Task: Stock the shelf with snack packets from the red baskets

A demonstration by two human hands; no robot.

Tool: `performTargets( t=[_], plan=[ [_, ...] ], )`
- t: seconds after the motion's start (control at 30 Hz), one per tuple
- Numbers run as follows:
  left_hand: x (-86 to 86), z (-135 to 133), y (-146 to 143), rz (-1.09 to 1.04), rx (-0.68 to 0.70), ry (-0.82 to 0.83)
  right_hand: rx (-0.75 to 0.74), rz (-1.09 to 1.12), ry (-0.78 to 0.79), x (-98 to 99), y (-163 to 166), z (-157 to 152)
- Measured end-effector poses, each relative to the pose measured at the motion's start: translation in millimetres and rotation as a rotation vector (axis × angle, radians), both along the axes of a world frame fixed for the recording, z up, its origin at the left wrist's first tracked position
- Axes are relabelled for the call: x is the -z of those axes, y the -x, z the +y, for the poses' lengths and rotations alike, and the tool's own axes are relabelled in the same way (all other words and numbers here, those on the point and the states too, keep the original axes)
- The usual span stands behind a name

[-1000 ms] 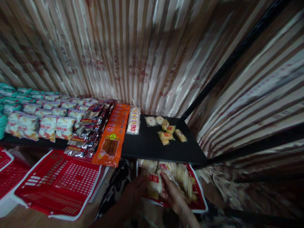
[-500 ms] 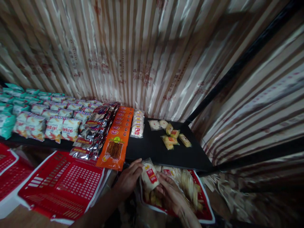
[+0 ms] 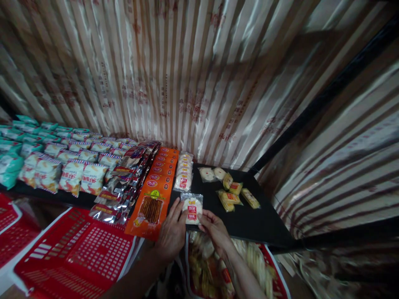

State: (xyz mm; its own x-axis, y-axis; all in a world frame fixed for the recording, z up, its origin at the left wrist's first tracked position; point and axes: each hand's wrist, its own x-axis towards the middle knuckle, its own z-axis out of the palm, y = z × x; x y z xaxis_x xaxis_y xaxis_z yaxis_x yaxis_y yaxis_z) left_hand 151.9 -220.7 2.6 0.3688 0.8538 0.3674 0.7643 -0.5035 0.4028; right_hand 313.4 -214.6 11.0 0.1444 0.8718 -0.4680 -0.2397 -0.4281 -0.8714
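A clear packet with a white round rice cracker (image 3: 193,206) and a red label is between my hands, over the front part of the black shelf. My left hand (image 3: 172,232) has its fingers at the packet's left edge, beside the orange snack bags (image 3: 151,203). On the right edge, my right hand (image 3: 215,229) pinches the packet between thumb and fingers. Just behind it, a row of overlapping rice cracker packets (image 3: 183,174) runs back toward the curtain. Below my right forearm is a red basket (image 3: 272,261) holding more white and yellow packets.
Loose white packets (image 3: 207,174) and yellow packets (image 3: 229,199) lie on the black shelf (image 3: 255,226) to the right. Silver-and-red bags (image 3: 124,182), white bags (image 3: 93,178) and green bags (image 3: 11,168) line the left. Another red basket (image 3: 77,253) stands below. Striped curtain (image 3: 174,83) hangs behind.
Both hands have moved up and forward with the rice cracker packet, from above the basket to the shelf, close to the packet row. The packet is now more upright in view.
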Motion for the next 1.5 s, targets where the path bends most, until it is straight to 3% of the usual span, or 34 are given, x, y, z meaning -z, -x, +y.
performTargets(
  t=[0.23, 0.53, 0.7, 0.87, 0.93, 1.27, 1.5],
  plan=[
    [23.1, 21, -14, 0.058, -0.108, -0.024, 0.001, -0.114, -0.089, 2.1, 15, 44],
    [35.1, 51, -16, 0.090, -0.168, 0.006, 0.003, -0.189, -0.162, 14.1, 26, 71],
    [44.8, 57, -17, 0.101, -0.176, -0.001, -0.015, -0.414, -0.150, 19.7, 26, 79],
    [44.1, 57, -18, 0.126, -0.161, 0.029, -0.060, -0.879, -0.102, 13.8, 23, 78],
    [42.6, 56, -18, 0.135, -0.152, 0.039, -0.072, -0.962, -0.108, 13.6, 23, 77],
    [30.4, 53, -21, 0.154, -0.168, 0.042, -0.038, -0.887, -0.203, 20.3, 22, 70],
    [8.5, 25, -24, 0.013, -0.123, -0.013, 0.084, -0.586, -0.359, 19.8, 8, 3]
  ],
)
